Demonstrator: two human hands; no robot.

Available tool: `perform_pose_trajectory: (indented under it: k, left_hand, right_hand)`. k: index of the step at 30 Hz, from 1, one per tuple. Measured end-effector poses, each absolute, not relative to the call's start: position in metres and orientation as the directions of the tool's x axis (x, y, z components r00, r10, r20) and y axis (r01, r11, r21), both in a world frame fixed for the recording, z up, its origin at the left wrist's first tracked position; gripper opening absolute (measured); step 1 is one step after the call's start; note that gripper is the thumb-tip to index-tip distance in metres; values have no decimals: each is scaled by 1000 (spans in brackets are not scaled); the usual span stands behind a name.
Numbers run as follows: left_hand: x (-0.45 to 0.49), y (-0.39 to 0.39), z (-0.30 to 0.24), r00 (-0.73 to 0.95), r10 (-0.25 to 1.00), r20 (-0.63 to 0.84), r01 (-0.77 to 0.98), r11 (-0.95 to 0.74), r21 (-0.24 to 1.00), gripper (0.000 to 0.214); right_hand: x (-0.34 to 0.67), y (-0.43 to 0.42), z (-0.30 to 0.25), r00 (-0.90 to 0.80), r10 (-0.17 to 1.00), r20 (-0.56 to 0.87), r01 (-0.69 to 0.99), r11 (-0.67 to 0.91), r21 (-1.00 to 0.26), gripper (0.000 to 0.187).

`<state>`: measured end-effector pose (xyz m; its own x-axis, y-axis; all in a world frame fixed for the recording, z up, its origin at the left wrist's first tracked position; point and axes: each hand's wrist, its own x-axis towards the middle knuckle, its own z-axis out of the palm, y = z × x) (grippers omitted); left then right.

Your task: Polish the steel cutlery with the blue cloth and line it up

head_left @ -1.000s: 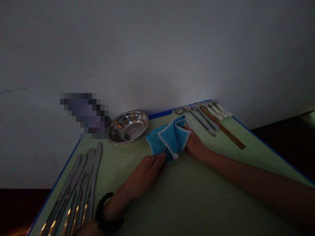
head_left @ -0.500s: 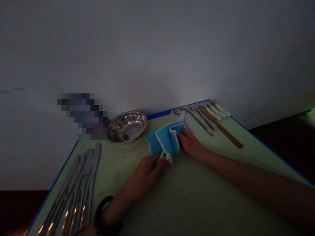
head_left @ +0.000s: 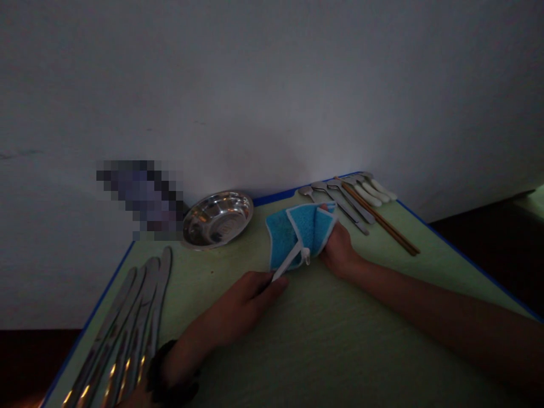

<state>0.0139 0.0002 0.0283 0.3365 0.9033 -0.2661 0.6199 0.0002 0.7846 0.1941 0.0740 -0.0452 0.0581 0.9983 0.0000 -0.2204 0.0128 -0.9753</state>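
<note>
My left hand [head_left: 255, 294] is closed on a flat, pale metal strip that looks like a table knife [head_left: 287, 262]. The strip slants up and away, and its far end is hidden by a blue cloth [head_left: 312, 229] with white edging. From the other side, my right hand [head_left: 340, 249] is closed on that folded cloth, with most of its fingers behind it. A small white loop or tag [head_left: 306, 256] hangs at the cloth's lower edge. Both hands are just above the green table [head_left: 272, 351].
Several table knives [head_left: 131, 328] lie side by side at the left. A shiny metal bowl [head_left: 219, 221] stands by the wall. Back right are metal spoons [head_left: 340, 207], wooden chopsticks [head_left: 382, 221] and white-handled cutlery [head_left: 376, 192]. A blurred-out item [head_left: 142, 195] is beside the bowl.
My right hand and the cloth have shifted right and slightly up, and the cloth is spread wider. More of the metal strip shows between my left hand and the cloth.
</note>
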Motion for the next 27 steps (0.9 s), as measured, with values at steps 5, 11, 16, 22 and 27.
perform_pose_trajectory:
  k: [5, 11, 16, 22, 27]
  left_hand:
    - [11, 3, 29, 374, 881, -290, 553, 39, 832, 30]
    - [10, 6, 25, 422, 844, -332, 539, 61, 840, 36]
    - [10, 6, 25, 425, 836, -347, 529, 82, 845, 37]
    - [12, 7, 24, 415, 845, -337, 576, 43, 816, 38]
    - [9, 8, 26, 468, 804, -367, 630, -12, 777, 36]
  right_hand:
    - [191, 76, -46, 51, 998, 40, -227, 50, -973, 26]
    - [194, 69, -25, -46, 996, 76, -140, 69, -988, 24]
    - [192, 64, -14, -151, 986, 75, -9, 75, -997, 30]
    - [189, 59, -13, -191, 980, 51, 19, 56, -998, 30]
    - [190, 66, -20, 21, 997, -78, -266, -70, -961, 26]
